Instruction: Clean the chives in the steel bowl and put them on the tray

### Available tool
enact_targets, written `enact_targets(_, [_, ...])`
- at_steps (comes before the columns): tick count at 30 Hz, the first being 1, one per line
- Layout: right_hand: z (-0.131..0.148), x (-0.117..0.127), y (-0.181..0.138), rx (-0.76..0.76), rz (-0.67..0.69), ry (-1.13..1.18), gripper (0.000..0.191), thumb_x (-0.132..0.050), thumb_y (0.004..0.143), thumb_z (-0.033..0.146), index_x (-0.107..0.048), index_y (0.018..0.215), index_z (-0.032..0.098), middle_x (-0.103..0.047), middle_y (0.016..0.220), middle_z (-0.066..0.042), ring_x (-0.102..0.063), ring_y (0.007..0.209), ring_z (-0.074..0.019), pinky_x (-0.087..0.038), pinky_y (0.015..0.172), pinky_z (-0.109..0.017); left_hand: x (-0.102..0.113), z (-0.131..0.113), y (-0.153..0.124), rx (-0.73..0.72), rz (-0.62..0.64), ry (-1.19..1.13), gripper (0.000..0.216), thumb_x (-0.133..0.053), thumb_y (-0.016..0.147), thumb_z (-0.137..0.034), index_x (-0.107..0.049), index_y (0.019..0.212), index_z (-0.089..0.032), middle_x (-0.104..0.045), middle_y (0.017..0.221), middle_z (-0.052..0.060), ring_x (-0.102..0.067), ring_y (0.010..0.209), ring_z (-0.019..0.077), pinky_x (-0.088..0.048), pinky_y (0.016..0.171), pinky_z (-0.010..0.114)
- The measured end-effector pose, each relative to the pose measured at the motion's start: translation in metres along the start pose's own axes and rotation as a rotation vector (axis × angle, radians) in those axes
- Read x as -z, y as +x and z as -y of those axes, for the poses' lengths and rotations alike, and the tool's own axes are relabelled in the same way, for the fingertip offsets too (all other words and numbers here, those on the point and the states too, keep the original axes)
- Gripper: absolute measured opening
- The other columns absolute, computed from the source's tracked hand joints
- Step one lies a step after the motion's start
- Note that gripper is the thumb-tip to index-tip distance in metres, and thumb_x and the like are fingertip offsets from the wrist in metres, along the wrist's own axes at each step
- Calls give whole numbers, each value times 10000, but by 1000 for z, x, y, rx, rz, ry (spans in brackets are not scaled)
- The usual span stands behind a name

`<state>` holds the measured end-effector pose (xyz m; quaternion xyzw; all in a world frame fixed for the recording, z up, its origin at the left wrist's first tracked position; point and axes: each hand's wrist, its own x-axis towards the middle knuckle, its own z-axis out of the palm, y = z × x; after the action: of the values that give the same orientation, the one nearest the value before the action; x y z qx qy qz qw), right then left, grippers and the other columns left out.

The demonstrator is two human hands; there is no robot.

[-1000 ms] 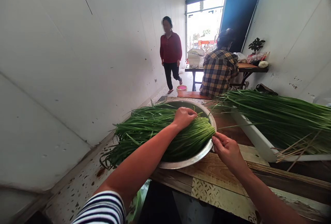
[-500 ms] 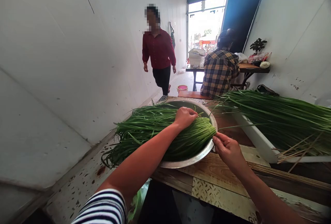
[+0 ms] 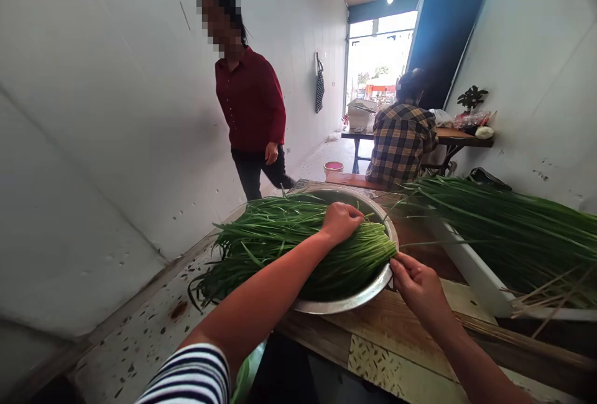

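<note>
A large bunch of garlic chives (image 3: 280, 239) lies in a round metal basin (image 3: 342, 307), its leaves hanging over the left rim and its pale cut ends toward the right rim. My left hand (image 3: 342, 222) rests over the bunch, thumb and fingers pinched on stalks near the cut ends; the fingertips are partly hidden. At the right rim, my right hand (image 3: 417, 283) pinches the tips of some stalk ends between thumb and forefinger. The basin stands on a table (image 3: 373, 317) with a patchwork wood pattern.
To the right, a white foam box (image 3: 471, 267) holds more long chives (image 3: 508, 217) and some dry straws (image 3: 555, 292). A person in a red shirt (image 3: 252, 102) walks by the left wall. Another person in a plaid shirt (image 3: 403, 143) sits at a far table, near a bucket (image 3: 333, 168).
The person in red has come closer and further left. My view has shifted slightly, while both hands keep nearly the same hold on the chives.
</note>
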<state>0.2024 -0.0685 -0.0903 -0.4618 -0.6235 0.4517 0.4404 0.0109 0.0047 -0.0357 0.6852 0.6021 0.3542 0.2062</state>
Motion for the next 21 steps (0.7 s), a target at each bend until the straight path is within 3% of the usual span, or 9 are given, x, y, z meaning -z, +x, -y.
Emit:
enact_targets(6, [5, -3, -1, 6, -37, 21, 442, -584, 780, 505, -723, 1011, 154, -659, 673, -56, -522, 519, -160, -431, 483, -258, -6, -3, -1, -20, -9, 24, 236, -590, 732, -240, -764, 875, -171, -747, 837, 68, -673, 807, 181, -502, 734, 248])
enact_targets(11, [3, 1, 0, 57, -94, -115, 416, -583, 763, 520, -762, 914, 176, -672, 634, -63, -592, 554, -210, -475, 485, -271, -11, -9, -6, -56, 13, 56, 257, -562, 733, -200, -765, 891, -196, -745, 896, 68, -672, 882, 195, -500, 800, 260])
enact_targets(16, [-4, 9, 5, 79, -103, -295, 427, -547, 781, 513, -768, 912, 171, -733, 786, -77, -668, 732, -249, -531, 628, -265, 2, -20, -14, -155, 80, 72, 302, -528, 745, -195, -755, 943, -175, -740, 941, 65, -665, 897, 185, -482, 866, 250])
enact_targets(21, [10, 9, 8, 100, -65, -327, 416, -548, 758, 492, -782, 878, 169, -747, 910, -88, -686, 852, -262, -533, 753, -262, 17, -29, -21, -198, 108, 156, 319, -502, 755, -209, -755, 942, -157, -740, 916, 83, -656, 860, 197, -477, 843, 274])
